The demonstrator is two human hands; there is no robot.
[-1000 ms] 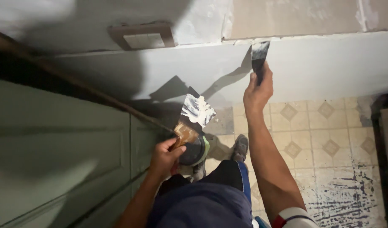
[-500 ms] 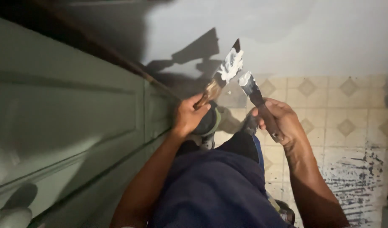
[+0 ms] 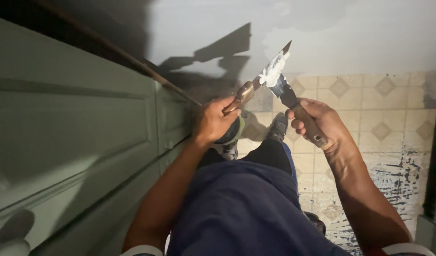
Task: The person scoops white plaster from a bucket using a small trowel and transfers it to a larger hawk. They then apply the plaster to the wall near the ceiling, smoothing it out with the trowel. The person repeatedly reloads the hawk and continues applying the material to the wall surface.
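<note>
Crossing blades, left hand [image 3: 213,122] grips putty knife [image 3: 270,73], right hand [image 3: 322,121] grips scraper [image 3: 294,106] beside green door [image 3: 76,137].

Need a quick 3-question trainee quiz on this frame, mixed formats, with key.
1. True or false: the left hand and the right hand each grip a putty knife by its handle.
2. The white filler sits where? A) on the crossed blades B) on the tiled floor C) on the green door
3. Fill in: the two blades meet in front of the pale ____.

Key: 1 true; 2 A; 3 wall.
</note>
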